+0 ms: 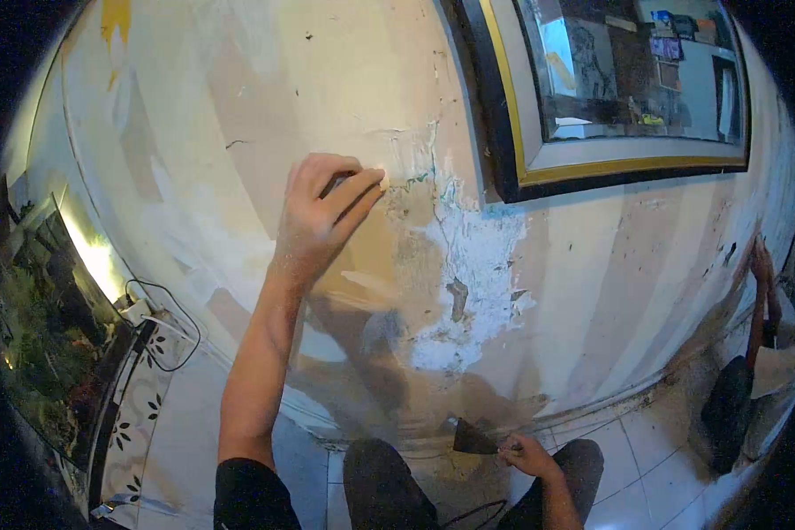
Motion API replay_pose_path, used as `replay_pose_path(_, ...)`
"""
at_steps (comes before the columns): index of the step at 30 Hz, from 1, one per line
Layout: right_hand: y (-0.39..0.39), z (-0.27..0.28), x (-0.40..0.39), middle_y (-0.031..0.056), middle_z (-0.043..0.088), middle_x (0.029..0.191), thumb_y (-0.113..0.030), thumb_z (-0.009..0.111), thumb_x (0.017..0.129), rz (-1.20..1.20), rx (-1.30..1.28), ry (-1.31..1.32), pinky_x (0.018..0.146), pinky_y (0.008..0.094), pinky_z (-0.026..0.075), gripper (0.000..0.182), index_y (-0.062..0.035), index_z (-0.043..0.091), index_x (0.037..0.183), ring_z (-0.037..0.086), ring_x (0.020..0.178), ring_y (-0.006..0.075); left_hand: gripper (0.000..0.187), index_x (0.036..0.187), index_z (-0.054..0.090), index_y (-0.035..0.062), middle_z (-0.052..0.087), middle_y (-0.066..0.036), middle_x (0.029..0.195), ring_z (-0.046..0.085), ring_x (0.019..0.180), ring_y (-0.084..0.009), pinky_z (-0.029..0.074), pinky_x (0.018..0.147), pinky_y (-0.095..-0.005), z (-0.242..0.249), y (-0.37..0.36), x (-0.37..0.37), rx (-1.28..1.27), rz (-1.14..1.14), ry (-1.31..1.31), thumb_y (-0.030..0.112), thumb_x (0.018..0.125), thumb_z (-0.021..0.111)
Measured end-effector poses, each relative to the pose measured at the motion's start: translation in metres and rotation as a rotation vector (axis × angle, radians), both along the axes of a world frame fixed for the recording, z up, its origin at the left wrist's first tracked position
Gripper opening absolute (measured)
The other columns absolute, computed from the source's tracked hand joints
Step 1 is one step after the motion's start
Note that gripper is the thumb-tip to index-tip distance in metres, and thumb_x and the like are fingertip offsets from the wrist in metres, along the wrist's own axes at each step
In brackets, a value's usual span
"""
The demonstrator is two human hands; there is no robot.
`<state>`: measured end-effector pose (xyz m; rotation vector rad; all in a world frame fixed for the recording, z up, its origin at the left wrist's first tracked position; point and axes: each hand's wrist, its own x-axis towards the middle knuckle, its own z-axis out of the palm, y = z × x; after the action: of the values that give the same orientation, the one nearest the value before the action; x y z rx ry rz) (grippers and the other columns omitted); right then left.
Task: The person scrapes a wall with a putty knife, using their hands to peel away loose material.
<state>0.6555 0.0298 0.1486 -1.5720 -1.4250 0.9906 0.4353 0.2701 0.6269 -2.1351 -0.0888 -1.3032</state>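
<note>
My left hand (322,199) is raised against the striped wall (353,97), its fingertips pinched together at the left edge of a peeling patch (477,256). Whatever is between those fingertips is too small to make out. Bare white and grey plaster shows in the patch, with cracked paint along its top. Low down, between my knees, my right hand (526,455) is closed on the handle of a scraper (475,439), whose dark flat blade points left toward the foot of the wall.
A framed picture with reflecting glass (627,168) hangs at the upper right. At the far right another person (733,406) crouches, one hand on the wall. An aquarium (62,327) with a bright lamp and a looped cable (198,331) stands at the left. The floor is tiled (636,442).
</note>
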Motion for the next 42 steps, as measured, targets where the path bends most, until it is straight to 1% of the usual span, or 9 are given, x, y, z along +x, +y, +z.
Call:
replay_pose_path(9,-0.005,-0.014,0.002,0.0142,0.067,0.097,-0.022,0.068,0.086,-0.033,-0.073,0.052,0.079,0.0373,0.051,0.027,-0.0027,0.057,0.100,0.067,0.086,0.0268,0.015,0.084,0.066,0.0061,0.063,-0.006,0.084,0.060,0.080,-0.0256,0.048,0.068,-0.0364,0.004,-0.009,0.009,0.071,-0.017,0.006,0.007,0.071,0.074)
replay_pose_path(14,-0.006,0.003,0.000,0.0103,0.065,0.075,-0.019,0.065,0.088,-0.022,0.089,-0.040,0.067,0.0351,0.051,0.018,-0.0027,0.057,0.089,0.063,0.067,0.0169,0.013,0.083,0.065,0.0106,0.063,-0.002,0.082,0.059,0.082,-0.0221,0.045,0.072,-0.0359,-0.006,-0.020,0.009,0.076,-0.063,0.139,0.013,0.073,0.071)
replay_pose_path(20,-0.009,0.009,-0.002,0.0117,0.065,0.077,-0.021,0.067,0.085,-0.033,0.101,-0.100,0.070,0.0367,0.052,0.021,-0.0030,0.058,0.090,0.064,0.070,0.0194,0.031,0.101,0.063,0.0096,0.063,-0.007,0.105,0.059,0.094,-0.0271,0.045,0.079,-0.0416,-0.001,-0.020,0.001,0.110,0.031,0.011,0.018,0.072,0.071)
replay_pose_path(22,-0.008,0.009,-0.001,0.0116,0.065,0.078,-0.021,0.068,0.084,-0.032,0.112,-0.125,0.071,0.0369,0.052,0.021,-0.0030,0.058,0.090,0.064,0.071,0.0203,0.050,0.123,0.055,0.0065,0.049,-0.016,0.134,0.049,0.120,-0.0319,0.041,0.097,-0.0447,-0.001,-0.017,0.004,0.017,0.084,-0.045,0.017,0.075,0.067)
replay_pose_path(24,-0.008,0.008,-0.002,0.0115,0.065,0.079,-0.022,0.069,0.083,-0.068,-0.010,-0.023,0.071,0.0372,0.051,0.023,-0.0030,0.059,0.091,0.064,0.074,0.0224,0.057,0.132,0.047,0.0061,0.041,-0.019,0.142,0.042,0.129,-0.0336,0.035,0.105,-0.0469,-0.026,-0.029,0.018,-0.091,0.187,0.082,0.017,0.078,0.061)
replay_pose_path(26,-0.008,0.003,0.000,0.0120,0.065,0.080,-0.022,0.069,0.084,-0.033,0.047,-0.137,0.071,0.0368,0.051,0.023,-0.0032,0.059,0.092,0.065,0.076,0.0225,0.055,0.131,0.051,0.0090,0.048,-0.017,0.134,0.046,0.125,-0.0326,0.037,0.103,-0.0497,-0.075,-0.001,0.032,-0.243,-0.050,0.686,0.019,0.077,0.061)
replay_pose_path(28,-0.006,0.005,0.002,0.0125,0.065,0.080,-0.022,0.068,0.084,-0.006,0.116,-0.258,0.071,0.0364,0.051,0.023,-0.0033,0.059,0.094,0.065,0.077,0.0226,0.056,0.131,0.051,0.0104,0.048,-0.017,0.135,0.046,0.125,-0.0326,0.038,0.103,-0.0496,-0.100,-0.017,0.040,0.040,-0.334,0.798,0.015,0.076,0.060)
replay_pose_path(38,-0.003,-0.003,0.002,0.0153,0.067,0.080,-0.028,0.067,0.085,-0.090,-0.017,-0.202,0.068,0.0390,0.050,0.027,-0.0086,0.060,0.102,0.066,0.076,0.0251,0.063,0.137,0.044,0.0089,0.036,-0.021,0.144,0.033,0.134,-0.0386,0.023,0.112,-0.0504,0.004,-0.018,0.016,-0.096,0.004,-0.115,0.020,0.077,0.059)
replay_pose_path(42,0.002,-0.008,0.000,0.0164,0.066,0.081,-0.030,0.065,0.086,-0.078,-0.089,-0.340,0.070,0.0414,0.050,0.026,-0.0103,0.060,0.103,0.066,0.079,0.0295,0.058,0.136,0.045,0.0100,0.041,-0.020,0.140,0.038,0.130,-0.0374,0.027,0.111,-0.0467,-0.063,-0.001,0.036,-0.243,-0.235,0.752,0.024,0.082,0.058)
